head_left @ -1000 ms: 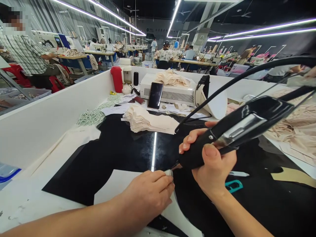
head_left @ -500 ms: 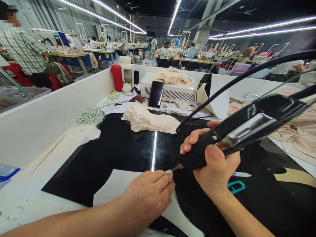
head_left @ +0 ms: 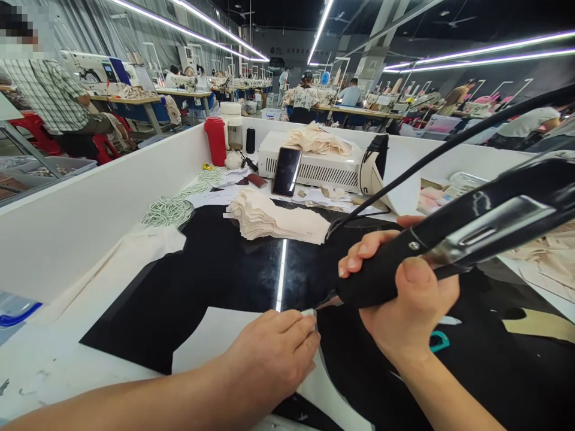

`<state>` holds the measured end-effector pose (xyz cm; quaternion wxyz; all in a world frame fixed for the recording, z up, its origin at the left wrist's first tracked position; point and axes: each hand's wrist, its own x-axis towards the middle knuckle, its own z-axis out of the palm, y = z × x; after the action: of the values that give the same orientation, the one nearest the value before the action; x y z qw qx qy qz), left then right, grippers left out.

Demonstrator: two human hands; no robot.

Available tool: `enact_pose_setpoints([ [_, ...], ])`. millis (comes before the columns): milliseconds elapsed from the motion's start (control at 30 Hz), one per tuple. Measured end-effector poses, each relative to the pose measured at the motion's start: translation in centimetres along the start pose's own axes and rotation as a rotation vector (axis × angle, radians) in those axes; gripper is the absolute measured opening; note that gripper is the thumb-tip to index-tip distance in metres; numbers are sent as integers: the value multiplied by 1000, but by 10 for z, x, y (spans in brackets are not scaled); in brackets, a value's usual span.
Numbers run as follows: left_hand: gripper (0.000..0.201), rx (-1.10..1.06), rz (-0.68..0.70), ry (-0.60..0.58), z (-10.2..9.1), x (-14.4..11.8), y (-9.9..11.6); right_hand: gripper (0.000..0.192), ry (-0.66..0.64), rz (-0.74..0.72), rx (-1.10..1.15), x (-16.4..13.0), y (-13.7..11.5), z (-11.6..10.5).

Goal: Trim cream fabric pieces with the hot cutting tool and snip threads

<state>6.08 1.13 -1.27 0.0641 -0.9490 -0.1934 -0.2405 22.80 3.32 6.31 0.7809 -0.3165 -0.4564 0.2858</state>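
Note:
My right hand [head_left: 404,299] is closed round the thick black handle of a corded hand-held cutting tool [head_left: 485,221]. The tool has a silver lever on its side, and its thin metal tip points left at my left fingertips. Beneath my left hand [head_left: 278,353] lies a white pattern-shaped sheet [head_left: 211,335] on a black glossy surface [head_left: 215,257]. My left fingers are curled and pressed together, with a small pale grey piece [head_left: 309,312] at the index fingertip. What that piece is, I cannot tell. A teal tool [head_left: 440,341] is partly hidden behind my right wrist.
Ahead lie a stack of cream fabric pieces [head_left: 274,218], a phone [head_left: 286,172] and a white vented box [head_left: 314,161]. Pale green cord [head_left: 166,211] is heaped at left, near a red tumbler [head_left: 215,140]. A black cable [head_left: 426,152] arches across the right side. Several people sit at sewing machines beyond.
My right hand has shifted right with the cutting tool, its tip drawing slightly away from my left fingers. The teal tool is now more covered. My left hand stays on the sheet.

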Motion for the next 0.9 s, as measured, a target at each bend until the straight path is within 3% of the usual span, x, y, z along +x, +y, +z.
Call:
enact_pose_setpoints([
  [533,23,19,5,-6,4,-2,0,31,-45,22,-40,-9,7,-2],
  [900,21,33,18,-10,-2,3,-1,37,-62,16,1,-9,9,1],
])
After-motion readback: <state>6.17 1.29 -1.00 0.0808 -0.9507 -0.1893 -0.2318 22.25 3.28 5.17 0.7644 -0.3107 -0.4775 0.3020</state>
